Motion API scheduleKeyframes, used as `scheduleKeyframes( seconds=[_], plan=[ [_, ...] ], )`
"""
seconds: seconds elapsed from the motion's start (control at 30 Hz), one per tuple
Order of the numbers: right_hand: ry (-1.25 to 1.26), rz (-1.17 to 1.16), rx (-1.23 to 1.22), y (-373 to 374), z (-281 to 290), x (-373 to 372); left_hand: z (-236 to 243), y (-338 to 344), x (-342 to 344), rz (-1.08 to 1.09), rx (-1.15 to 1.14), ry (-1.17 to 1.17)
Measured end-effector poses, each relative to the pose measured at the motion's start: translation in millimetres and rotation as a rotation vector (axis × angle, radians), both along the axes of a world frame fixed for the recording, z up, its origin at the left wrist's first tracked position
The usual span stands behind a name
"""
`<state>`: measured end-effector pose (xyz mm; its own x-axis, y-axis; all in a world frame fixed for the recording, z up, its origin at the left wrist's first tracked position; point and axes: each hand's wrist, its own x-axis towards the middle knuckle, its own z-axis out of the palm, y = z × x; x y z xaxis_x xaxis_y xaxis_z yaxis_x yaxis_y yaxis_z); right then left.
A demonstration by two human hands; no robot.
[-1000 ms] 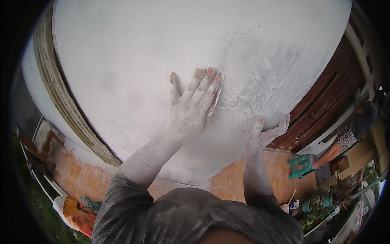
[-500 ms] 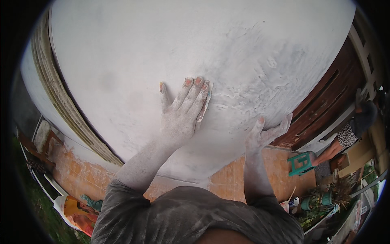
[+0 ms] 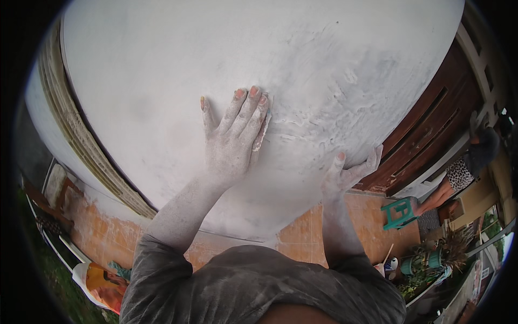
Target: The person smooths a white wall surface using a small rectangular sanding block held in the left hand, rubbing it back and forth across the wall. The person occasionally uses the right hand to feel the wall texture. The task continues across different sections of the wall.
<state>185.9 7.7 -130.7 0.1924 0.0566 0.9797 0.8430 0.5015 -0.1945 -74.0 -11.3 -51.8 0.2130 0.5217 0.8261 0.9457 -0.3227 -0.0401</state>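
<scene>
Four fingers of the left hand [image 3: 229,137] point up the pale wall [image 3: 135,65], just left of its rough, grey-smeared patch [image 3: 329,108]. The back of this hand faces the camera, the little finger splayed away and the other three lying close together, nearly straight. It has hold of a thin sheet [image 3: 263,132], pressed flat between palm and wall; the sheet's worn edge shows along the hand's right side, facing the patch. The thumb is hidden, so I cannot tell how it grips. The left forearm [image 3: 183,213] slants up toward the patch from lower left.

Below the patch and slightly right, the right hand [image 3: 350,173] is loosely open, thumb raised, fingers bent off to the right; whether it touches the wall I cannot tell. Its forearm [image 3: 341,227] rises almost upright. Right of the patch stands a brown door [image 3: 426,135]; farther down on that side, a green stool [image 3: 399,214].
</scene>
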Motion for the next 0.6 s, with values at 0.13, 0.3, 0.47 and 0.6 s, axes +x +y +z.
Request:
scheduleKeyframes(
  seconds=[0.13,0.3,0.47,0.6],
  plan=[
    [0.036,-0.007,-0.013,-1.1,-0.2,-4.3,53.0,26.0,11.9,-0.098,0.326,-0.032],
    [0.067,0.033,-0.001,0.2,-2.9,-3.6,16.9,14.3,7.6,-0.099,0.172,-0.047],
    [0.037,0.019,-0.007,2.0,-5.2,1.7,-21.8,-0.1,-6.2,-0.115,0.146,-0.029],
    [0.009,-0.038,0.012,3.9,-5.2,2.7,40.2,27.4,11.4,-0.127,0.263,-0.070]
  ],
)
